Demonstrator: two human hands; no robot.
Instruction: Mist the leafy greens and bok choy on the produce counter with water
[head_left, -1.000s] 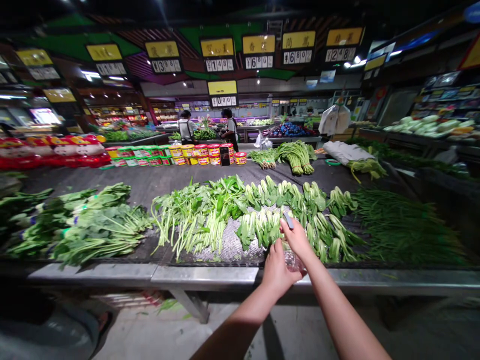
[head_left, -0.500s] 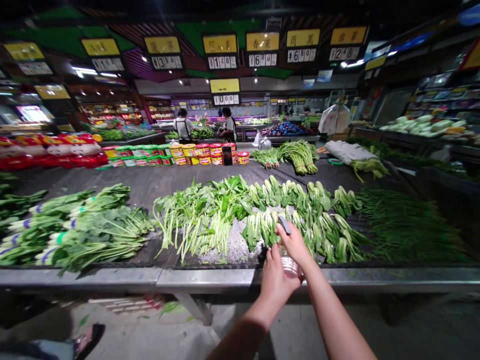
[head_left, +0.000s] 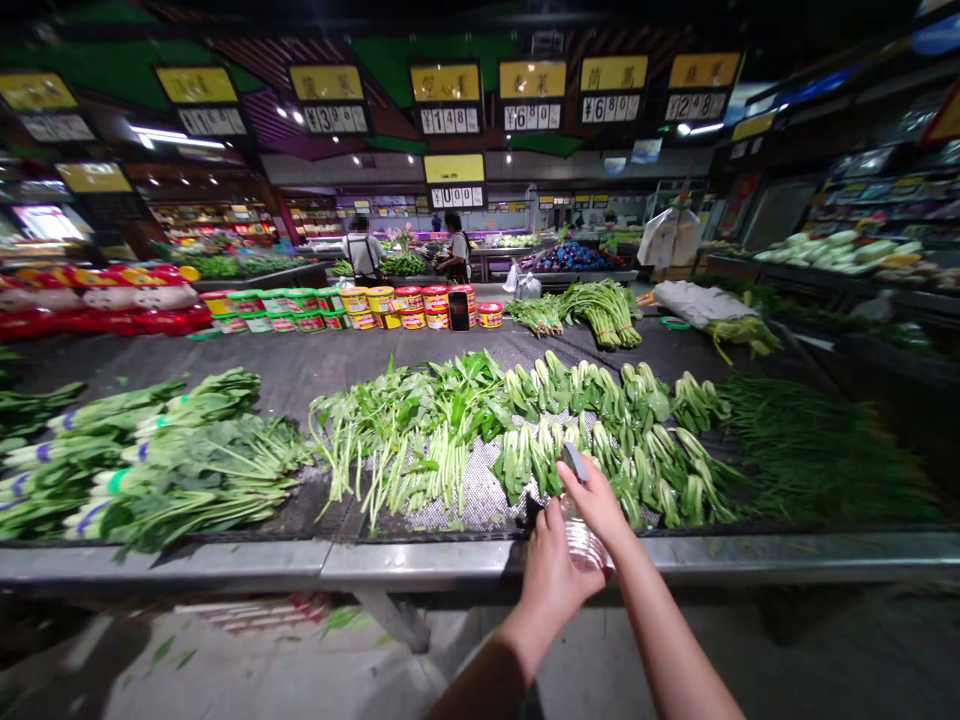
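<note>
A clear, ridged spray bottle (head_left: 586, 543) with a grey spray head (head_left: 574, 462) is between my hands at the front edge of the stand. My left hand (head_left: 553, 572) wraps round the bottle's body from the left. At the top, my right hand (head_left: 596, 500) is closed round the head, and its fingers are partly hidden. Just beyond lie bunches of small bok choy (head_left: 525, 455) in two rows on a perforated mat. Left of them spread leafy greens with long pale stems (head_left: 442, 470).
A metal rim (head_left: 420, 563) runs along the stand's front. Banded greens (head_left: 202, 470) lie left, dark thin greens (head_left: 817, 450) right. Stacked tubs (head_left: 360, 306), a phone (head_left: 458, 311) and a white-wrapped bundle (head_left: 697, 300) are at the back. Price signs (head_left: 450, 98) hang above; two people (head_left: 365, 255) stand beyond.
My hands and the bottle have shifted slightly right and down in view. A shoe and trouser leg at the lower left are out of view now. The vegetables lie as before.
</note>
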